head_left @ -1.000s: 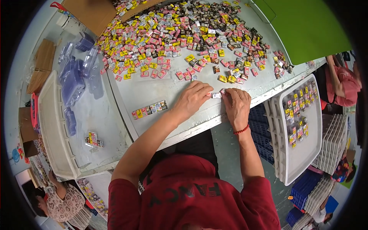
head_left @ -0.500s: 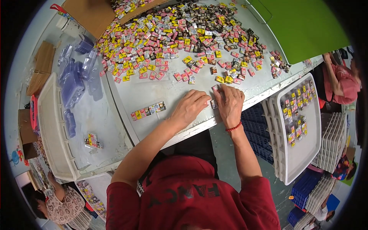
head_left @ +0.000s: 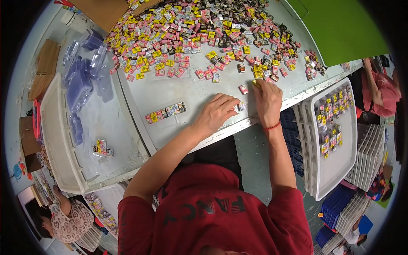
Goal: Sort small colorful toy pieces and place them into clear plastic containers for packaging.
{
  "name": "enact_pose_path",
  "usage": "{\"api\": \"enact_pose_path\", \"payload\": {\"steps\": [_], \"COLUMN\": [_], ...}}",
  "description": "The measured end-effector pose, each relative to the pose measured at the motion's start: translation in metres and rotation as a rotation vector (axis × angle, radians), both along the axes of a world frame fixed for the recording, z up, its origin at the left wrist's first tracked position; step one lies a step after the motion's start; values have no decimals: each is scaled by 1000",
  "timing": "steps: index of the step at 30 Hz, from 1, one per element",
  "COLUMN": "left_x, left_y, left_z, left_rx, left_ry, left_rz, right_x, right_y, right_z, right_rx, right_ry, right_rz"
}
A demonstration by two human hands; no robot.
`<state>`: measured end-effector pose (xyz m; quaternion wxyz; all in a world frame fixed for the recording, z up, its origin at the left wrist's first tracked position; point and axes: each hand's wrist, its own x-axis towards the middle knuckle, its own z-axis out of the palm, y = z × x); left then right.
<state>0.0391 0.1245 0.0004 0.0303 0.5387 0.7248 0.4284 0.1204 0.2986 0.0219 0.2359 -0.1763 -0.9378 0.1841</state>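
Observation:
My left hand (head_left: 216, 112) rests on the white table with its fingers bent together. Its fingertips grip a small light-coloured box (head_left: 236, 108), mostly covered, beside a small white-and-dark box (head_left: 242, 106). My right hand (head_left: 268, 101) reaches farther out, its fingers closed on a small yellow box (head_left: 255, 83) near the loose ones. Between the hands, a bit farther off, lies a small pink box (head_left: 243, 89). To the left of my left hand stands a neat row of small boxes (head_left: 165, 112) in pink, yellow, white and black.
A large heap of small boxes (head_left: 191, 34) covers the far table. Clear plastic cases (head_left: 78, 91) and a white tray (head_left: 63, 140) are at left. Stacked white trays (head_left: 335, 165) holding packed boxes stand at right, below a green board (head_left: 340, 29). Other people sit at both sides.
My right hand has moved away from my left, outward to the yellow box. The pink box that was at its fingers now lies on the table.

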Motion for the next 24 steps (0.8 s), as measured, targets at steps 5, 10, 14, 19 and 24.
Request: {"api": "enact_pose_path", "payload": {"steps": [5, 10, 14, 19, 24], "left_x": [3, 7, 6, 9, 12], "left_y": [3, 0, 2, 8, 13], "left_z": [-1, 6, 0, -3, -1], "left_rx": [-4, 78, 20, -28, 7], "left_ry": [32, 17, 80, 86, 152], "left_rz": [62, 33, 16, 23, 12], "right_x": [24, 28, 29, 31, 38], "right_y": [-17, -12, 1, 1, 7], "right_z": [-6, 5, 10, 10, 9], "right_rx": [-58, -38, -65, -8, -45], "right_ry": [62, -51, -146, -237, -237], "right_rz": [-79, -62, 22, 65, 167]}}
